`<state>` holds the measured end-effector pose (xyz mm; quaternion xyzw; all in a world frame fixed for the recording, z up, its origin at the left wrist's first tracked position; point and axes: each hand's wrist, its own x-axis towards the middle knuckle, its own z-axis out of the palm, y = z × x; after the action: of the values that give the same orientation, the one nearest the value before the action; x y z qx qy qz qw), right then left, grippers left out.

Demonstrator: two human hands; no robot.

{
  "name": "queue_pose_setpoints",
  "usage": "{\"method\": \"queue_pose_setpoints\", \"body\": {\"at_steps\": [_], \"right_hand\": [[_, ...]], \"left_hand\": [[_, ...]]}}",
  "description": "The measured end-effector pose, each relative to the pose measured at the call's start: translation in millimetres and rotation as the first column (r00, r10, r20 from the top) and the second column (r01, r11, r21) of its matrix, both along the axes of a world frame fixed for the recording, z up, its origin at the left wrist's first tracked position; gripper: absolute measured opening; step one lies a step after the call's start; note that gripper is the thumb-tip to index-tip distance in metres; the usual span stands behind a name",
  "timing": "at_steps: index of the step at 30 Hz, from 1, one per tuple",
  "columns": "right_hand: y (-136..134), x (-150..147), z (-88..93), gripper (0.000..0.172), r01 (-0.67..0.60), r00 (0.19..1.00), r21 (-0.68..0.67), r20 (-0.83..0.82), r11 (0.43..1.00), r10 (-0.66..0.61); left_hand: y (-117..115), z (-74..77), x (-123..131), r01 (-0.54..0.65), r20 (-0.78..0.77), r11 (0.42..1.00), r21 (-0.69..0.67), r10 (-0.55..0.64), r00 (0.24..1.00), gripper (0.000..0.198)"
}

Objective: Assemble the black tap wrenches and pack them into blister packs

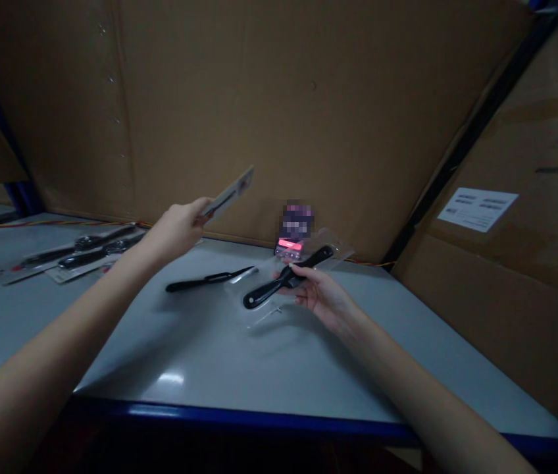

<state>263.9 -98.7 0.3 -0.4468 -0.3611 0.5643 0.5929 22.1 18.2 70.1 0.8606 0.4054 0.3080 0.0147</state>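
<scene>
My left hand (180, 229) is raised above the shelf surface, its fingers closed on a thin printed card (232, 192) seen nearly edge-on. In my right hand (322, 295) is a black-handled tool (265, 292), lying with a clear plastic blister shell (339, 249) around it; I cannot make out the tool's exact kind. My thumb presses on the tool's middle. Between the two hands, a slim black tool with a pointed end (193, 284) lies loose on the surface, close to the shell's left side.
Several carded packages with black tools (81, 249) lie overlapping at the left. A lit phone (293, 230) leans against the cardboard (239, 99) at the back. At the right stands a cardboard box with a white label (478, 209). A blue edge (220, 417) borders the grey shelf (279, 375).
</scene>
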Motion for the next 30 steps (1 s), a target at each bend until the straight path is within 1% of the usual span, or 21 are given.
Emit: {"method": "queue_pose_setpoints", "body": {"at_steps": [2, 4, 5, 7, 9, 11, 13, 16, 17, 18, 19, 20, 21, 22, 23, 24, 25, 26, 27, 28, 30], "right_hand": [[0, -4, -0.8, 0.020, -0.015, 1.000, -0.006, -0.025, 1.000, 0.015], [-1, -9, -1.1, 0.021, -0.019, 0.996, -0.015, -0.090, 1.000, 0.018], [-2, -11, -0.9, 0.021, -0.016, 0.991, -0.015, -0.132, 1.000, 0.014], [-4, -15, 0.1, 0.021, -0.014, 0.974, 0.000, -0.225, 1.000, 0.014], [-7, -18, 1.5, 0.025, -0.032, 0.950, 0.039, -0.310, 0.999, 0.043], [-8, -20, 1.8, 0.025, -0.062, 0.926, 0.077, -0.368, 0.995, 0.086], [-7, -22, 0.0, 0.019, -0.044, 0.927, 0.069, -0.369, 0.997, 0.067], [-3, -21, -5.4, 0.020, 0.079, 0.957, 0.002, -0.280, 0.997, -0.075], [-1, -20, -7.1, 0.021, 0.113, 0.963, -0.015, -0.247, 0.994, -0.113], [0, -19, -8.4, 0.022, 0.131, 0.966, -0.027, -0.223, 0.991, -0.134], [1, -17, -9.1, 0.023, 0.139, 0.968, -0.031, -0.208, 0.990, -0.142], [1, -15, -9.3, 0.024, 0.143, 0.969, -0.031, -0.199, 0.989, -0.146], [2, -14, -9.0, 0.025, 0.144, 0.970, -0.028, -0.192, 0.989, -0.147], [1, -13, -8.6, 0.026, 0.141, 0.972, -0.021, -0.185, 0.990, -0.143], [1, -12, -8.0, 0.027, 0.133, 0.975, -0.014, -0.175, 0.991, -0.134], [1, -11, -7.5, 0.028, 0.123, 0.979, -0.006, -0.162, 0.992, -0.122], [0, -12, -7.1, 0.030, 0.116, 0.983, 0.003, -0.146, 0.993, -0.115], [0, -12, -7.0, 0.031, 0.117, 0.985, 0.010, -0.130, 0.993, -0.115], [-1, -13, -7.1, 0.033, 0.123, 0.986, 0.015, -0.113, 0.992, -0.121], [-1, -15, -7.3, 0.034, 0.133, 0.987, 0.017, -0.097, 0.991, -0.131], [-2, -17, -8.2, 0.036, 0.144, 0.987, 0.013, -0.075, 0.989, -0.143]], "left_hand": [[-19, -5.7, 22, 0.060, -0.059, 0.990, 0.125, -0.053, 0.997, 0.045], [-40, -15.8, 44, 0.142, -0.142, 0.973, 0.184, -0.117, 0.983, 0.050], [-50, -21.5, 54, 0.179, -0.195, 0.966, 0.186, -0.142, 0.970, 0.052], [-68, -32.0, 69, 0.204, -0.270, 0.966, 0.161, -0.156, 0.950, 0.050], [-79, -39.1, 77, 0.203, -0.288, 0.968, 0.147, -0.154, 0.945, 0.045], [-84, -41.5, 79, 0.227, -0.282, 0.966, 0.127, -0.185, 0.941, 0.043], [-85, -39.4, 78, 0.301, -0.270, 0.950, 0.080, -0.270, 0.924, 0.044], [-78, -29.4, 71, 0.408, -0.183, 0.912, -0.031, -0.407, 0.895, 0.041], [-73, -24.6, 68, 0.413, -0.122, 0.908, -0.068, -0.419, 0.900, 0.041], [-66, -19.6, 64, 0.412, -0.052, 0.905, -0.110, -0.419, 0.907, 0.041], [-58, -14.7, 59, 0.383, 0.028, 0.912, -0.145, -0.384, 0.923, 0.042], [-49, -10.6, 54, 0.336, 0.098, 0.916, -0.218, -0.322, 0.942, 0.044], [-39, -7.7, 48, 0.291, 0.152, 0.890, -0.351, -0.253, 0.956, 0.049], [-30, -6.4, 43, 0.282, 0.179, 0.804, -0.524, -0.219, 0.959, 0.053], [-22, -7.2, 38, 0.313, 0.210, 0.644, -0.698, -0.233, 0.949, 0.053], [-16, -9.8, 34, 0.344, 0.252, 0.439, -0.830, -0.253, 0.934, 0.053], [-12, -14.2, 31, 0.373, 0.307, 0.262, -0.890, -0.258, 0.916, 0.053], [-9, -19.8, 29, 0.411, 0.370, 0.144, -0.900, -0.241, 0.897, 0.054], [-8, -26.1, 28, 0.449, 0.426, 0.065, -0.891, -0.216, 0.878, 0.056], [-8, -32.5, 28, 0.481, 0.470, 0.013, -0.876, -0.193, 0.861, 0.059], [-8, -43.9, 30, 0.538, 0.540, -0.052, -0.841, -0.150, 0.828, 0.061]]}}
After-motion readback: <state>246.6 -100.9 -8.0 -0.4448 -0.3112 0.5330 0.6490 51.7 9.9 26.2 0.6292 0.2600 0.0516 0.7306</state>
